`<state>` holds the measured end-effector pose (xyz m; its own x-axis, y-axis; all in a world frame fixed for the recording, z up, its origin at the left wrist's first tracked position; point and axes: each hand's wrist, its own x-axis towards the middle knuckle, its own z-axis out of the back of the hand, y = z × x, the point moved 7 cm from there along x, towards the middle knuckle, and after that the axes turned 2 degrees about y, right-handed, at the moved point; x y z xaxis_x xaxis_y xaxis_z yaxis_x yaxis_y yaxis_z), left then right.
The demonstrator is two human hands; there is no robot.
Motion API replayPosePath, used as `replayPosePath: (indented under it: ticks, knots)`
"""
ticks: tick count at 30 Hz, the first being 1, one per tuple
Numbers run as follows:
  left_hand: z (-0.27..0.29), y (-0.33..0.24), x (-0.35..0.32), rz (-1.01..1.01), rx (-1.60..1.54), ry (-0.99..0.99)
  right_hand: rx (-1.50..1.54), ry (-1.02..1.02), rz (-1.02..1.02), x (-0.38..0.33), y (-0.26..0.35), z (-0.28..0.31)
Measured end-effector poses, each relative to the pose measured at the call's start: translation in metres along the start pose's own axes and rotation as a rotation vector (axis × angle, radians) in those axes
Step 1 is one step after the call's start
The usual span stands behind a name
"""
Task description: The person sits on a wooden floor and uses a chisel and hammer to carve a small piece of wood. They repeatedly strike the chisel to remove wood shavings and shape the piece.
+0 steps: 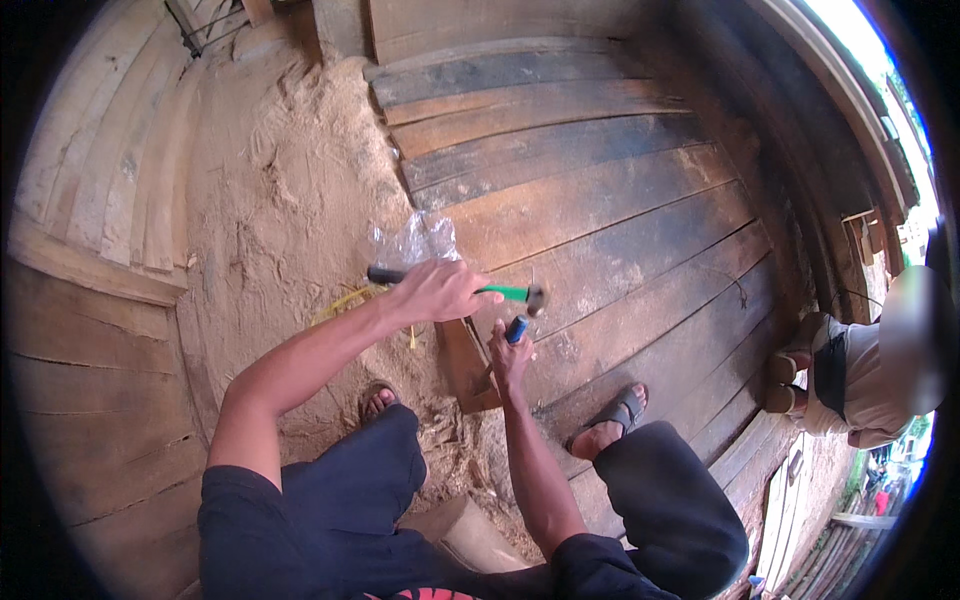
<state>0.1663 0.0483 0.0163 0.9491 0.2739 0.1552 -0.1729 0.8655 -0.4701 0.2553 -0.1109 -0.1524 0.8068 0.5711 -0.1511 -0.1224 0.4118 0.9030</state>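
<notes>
My left hand (440, 290) is closed round the handle of a hammer (513, 292), which has a black grip and a green shaft. The hammer's dark head points right, just above the blue handle end of a chisel-like tool (516, 329). That tool is gripped in my right hand (511, 358); its lower part is mostly hidden, so I cannot tell exactly where its tip rests. Below both hands lies a reddish-brown wooden piece (462, 365) at the edge of the plank platform. A gap shows between hammer head and blue handle.
Wide wooden planks (600, 230) form a platform ahead and right. Sawdust-covered ground (270, 200) stretches left, beside stacked boards (100, 370). A clear plastic bag (415, 240) and yellow cord (345, 303) lie near my left hand. Another person (850, 380) is at the far right.
</notes>
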Motion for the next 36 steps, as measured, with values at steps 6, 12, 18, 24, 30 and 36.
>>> replayPosePath:
  ticks: [6, 12, 18, 24, 30, 36]
  knots:
    - [-0.001, 0.018, 0.002, 0.230, -0.104, 0.118, 0.247, -0.053, -0.119, 0.008, -0.031, 0.011]
    - [-0.061, 0.080, -0.034, 0.414, -0.187, 0.147, 0.615, -0.189, -0.201, 0.003, -0.053, 0.061]
    - [-0.123, 0.094, -0.104, 0.509, -0.239, 0.375, 0.677, -0.234, -0.207, -0.017, -0.086, 0.097]
    - [-0.172, 0.099, -0.134, 0.494, -0.218, 0.542, 0.792, -0.247, -0.266, -0.047, -0.077, 0.110]
    - [-0.179, 0.102, -0.130, 0.528, -0.218, 0.549, 0.717, -0.266, 0.000, -0.052, -0.006, 0.145]
    - [-0.172, 0.107, -0.133, 0.555, -0.194, 0.540, -0.086, -0.030, 0.013, -0.050, 0.050, 0.113]
